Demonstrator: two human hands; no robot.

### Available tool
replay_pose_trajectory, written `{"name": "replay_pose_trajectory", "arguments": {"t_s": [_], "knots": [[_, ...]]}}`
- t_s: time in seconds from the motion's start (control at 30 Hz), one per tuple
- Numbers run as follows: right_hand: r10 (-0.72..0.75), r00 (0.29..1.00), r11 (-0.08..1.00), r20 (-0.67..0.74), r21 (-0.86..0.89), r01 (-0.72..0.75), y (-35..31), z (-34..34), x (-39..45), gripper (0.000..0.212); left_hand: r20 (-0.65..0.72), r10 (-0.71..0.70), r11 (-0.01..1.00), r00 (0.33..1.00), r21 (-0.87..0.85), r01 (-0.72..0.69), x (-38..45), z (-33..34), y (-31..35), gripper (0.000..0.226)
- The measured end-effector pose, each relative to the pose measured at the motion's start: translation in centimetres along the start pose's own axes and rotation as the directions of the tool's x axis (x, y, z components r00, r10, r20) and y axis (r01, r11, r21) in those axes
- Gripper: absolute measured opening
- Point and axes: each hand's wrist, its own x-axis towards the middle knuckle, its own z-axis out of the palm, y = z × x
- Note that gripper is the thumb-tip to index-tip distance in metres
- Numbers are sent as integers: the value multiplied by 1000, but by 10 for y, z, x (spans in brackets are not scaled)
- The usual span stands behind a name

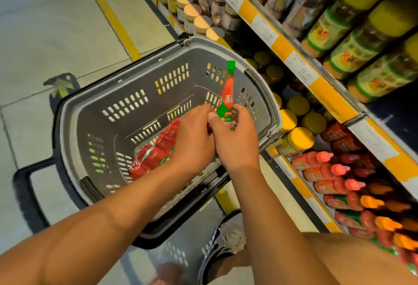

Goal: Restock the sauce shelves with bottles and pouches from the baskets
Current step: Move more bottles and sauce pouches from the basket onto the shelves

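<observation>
Two bare hands meet over a grey plastic basket (95,113) that stands on the shop floor just beside the sauce shelves (291,49); I am watching from the head camera, looking down along both forearms. My right hand (235,140) pinches the bottom edge of a red and green sauce pouch (226,94) between thumb and curled fingers, so the pouch stands upright with its green cap at the top, lifted above the basket's far wall; I judge it is held by the base to keep the spout up and ready to slot onto a shelf. My left hand (194,135) lies right against the right one, fingers bent down over a heap of red pouches (153,153) on the basket floor; whether it grips one or only rests on them I cannot tell, since the fingertips are hidden. To the right, the lowest shelf holds rows of red sauce bottles (321,169) lying with pink and orange caps toward me; above them sit jars with yellow lids (300,137). Many pouches remain in the basket, so the restocking looks far from finished; the basket sits close to the shelf, probably to keep each reach short.
</observation>
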Motion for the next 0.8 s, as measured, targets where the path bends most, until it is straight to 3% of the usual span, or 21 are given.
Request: {"name": "replay_pose_trajectory", "arguments": {"t_s": [0.17, 0.3, 0.37, 0.47, 0.53, 0.6, 0.67, 0.73, 0.8], "knots": [[81, 993, 955, -89, 292, -52, 1, -15, 0, 31, 106, 98, 994, 990, -54, -93, -30, -10, 37, 64], [172, 968, 914, -184, 397, -87, 11, -21, 3, 23, 162, 136, 984, 977, -141, -113, -25, -23, 23, 23], [195, 965, 894, -173, 437, -103, 14, -22, 4, 20, 91, 133, 991, 987, -19, -132, -4, -36, 5, 23], [161, 973, 900, -165, 428, -76, 16, -23, 7, 20, -29, -71, 963, 997, 260, 76, 40, -52, -37, 17], [150, 975, 898, -166, 435, -64, 15, -24, 10, 21, 66, -206, 848, 976, 510, 145, 60, -49, -78, 14], [158, 975, 891, -159, 449, -71, 16, -25, 12, 23, 268, -321, 698, 908, 715, 36, 61, -37, -120, 18], [168, 972, 891, -162, 447, -79, 18, -27, 15, 22, 416, -448, 552, 792, 825, -121, 49, -24, -152, 34], [173, 969, 895, -178, 439, -80, 21, -29, 18, 19, 454, -528, 375, 717, 883, -283, 36, -15, -175, 47], [188, 965, 893, -185, 440, -90, 22, -31, 21, 19, 425, -565, 171, 708, 899, -403, 27, -9, -185, 61]]}}
